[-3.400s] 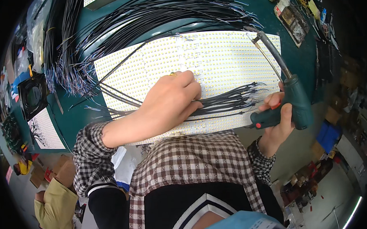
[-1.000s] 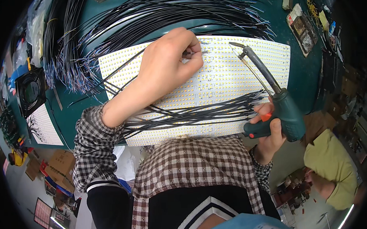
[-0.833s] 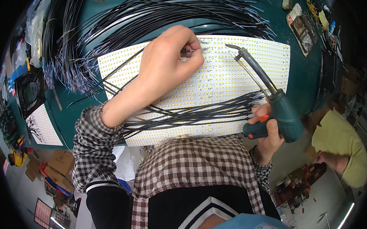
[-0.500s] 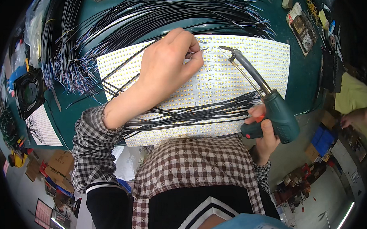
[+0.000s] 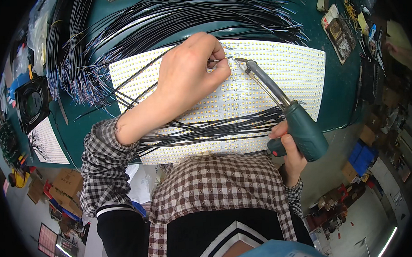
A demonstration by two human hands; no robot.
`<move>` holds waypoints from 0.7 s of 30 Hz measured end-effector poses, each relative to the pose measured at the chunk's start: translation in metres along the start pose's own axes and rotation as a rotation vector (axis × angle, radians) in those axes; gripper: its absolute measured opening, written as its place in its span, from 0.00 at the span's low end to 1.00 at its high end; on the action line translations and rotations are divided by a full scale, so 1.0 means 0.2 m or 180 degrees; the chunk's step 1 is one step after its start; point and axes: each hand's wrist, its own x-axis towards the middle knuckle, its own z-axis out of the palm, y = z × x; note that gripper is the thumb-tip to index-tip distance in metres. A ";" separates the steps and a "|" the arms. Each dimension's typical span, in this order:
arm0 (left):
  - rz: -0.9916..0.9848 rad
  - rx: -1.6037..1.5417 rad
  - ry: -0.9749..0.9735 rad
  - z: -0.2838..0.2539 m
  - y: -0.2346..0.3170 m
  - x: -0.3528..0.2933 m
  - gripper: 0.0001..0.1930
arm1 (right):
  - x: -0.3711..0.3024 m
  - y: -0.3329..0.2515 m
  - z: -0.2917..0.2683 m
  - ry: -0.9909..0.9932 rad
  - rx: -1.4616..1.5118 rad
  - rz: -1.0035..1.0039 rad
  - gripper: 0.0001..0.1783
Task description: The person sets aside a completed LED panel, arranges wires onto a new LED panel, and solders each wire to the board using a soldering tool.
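My left hand (image 5: pixel 187 72) pinches a thin black cable (image 5: pixel 216 61) close to its stripped end, above the upper middle of a white LED panel (image 5: pixel 286 74). My right hand (image 5: pixel 291 157) is closed round the handle of a green soldering gun (image 5: pixel 305 131). Its dark bent tip reaches the cable's end by the panel; whether they touch is too small to tell. A bundle of black cables (image 5: pixel 211 133) lies across the panel's near part, under my left forearm and towards the right hand.
Beyond the panel spreads a big heap of black cables (image 5: pixel 188 28) on the green table (image 5: pixel 340 90). At the left are hanging cable bunches (image 5: pixel 71 47), a black fan (image 5: pixel 32 104) and a smaller LED panel (image 5: pixel 50 142). A grimy solder tray (image 5: pixel 339 33) sits far right, near another person's arm (image 5: pixel 399 46).
My right hand has brought the soldering gun leftward, its tip now at the cable's end. My left hand is nearly still. The other person's arm at the right has shifted farther off.
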 end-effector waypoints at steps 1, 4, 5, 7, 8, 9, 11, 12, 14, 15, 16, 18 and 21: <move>-0.0003 -0.0007 -0.0003 0.00 0.00 0.00 0.06 | 0.00 -0.01 0.00 -0.0001 0.0000 -0.0001 0.04; -0.0005 -0.0008 -0.0003 0.00 0.00 0.00 0.07 | 0.00 -0.01 0.01 0.0056 0.0109 0.0187 0.04; -0.0002 0.0002 0.0001 0.00 0.00 0.00 0.07 | 0.00 0.00 0.01 0.0081 0.0067 0.0136 0.04; -0.0005 0.0011 0.0005 0.00 0.00 0.00 0.06 | -0.01 0.01 0.01 0.0103 0.0027 0.0085 0.05; -0.0002 0.0014 0.0001 0.00 0.00 0.00 0.06 | -0.01 0.01 0.01 0.0138 -0.0036 0.0109 0.05; 0.0002 0.0011 -0.0003 0.00 0.00 0.00 0.06 | -0.01 0.01 0.01 0.0173 -0.0099 0.0134 0.06; 0.0024 -0.0023 0.0022 0.01 0.00 0.00 0.06 | -0.02 0.01 0.01 0.0180 -0.0043 0.0205 0.06; 0.0022 -0.0019 0.0024 0.00 0.00 0.00 0.06 | -0.02 0.01 0.01 0.0181 0.0014 0.0276 0.06; 0.0022 -0.0009 0.0022 0.00 0.00 0.00 0.06 | -0.02 0.03 0.01 0.0197 -0.0021 0.0209 0.06; 0.0021 -0.0008 0.0022 0.00 0.00 0.00 0.06 | -0.02 0.04 0.00 0.0218 -0.0059 0.0141 0.06; 0.0021 -0.0011 0.0029 0.00 0.00 0.00 0.06 | -0.02 0.03 0.01 0.0217 -0.0059 0.0141 0.06; 0.0028 -0.0018 0.0026 0.00 0.00 0.00 0.06 | -0.02 0.00 0.01 0.0184 -0.0143 0.0327 0.04; 0.0044 -0.0015 0.0005 0.00 0.00 0.00 0.06 | -0.01 0.01 0.03 0.0157 0.0372 0.0005 0.03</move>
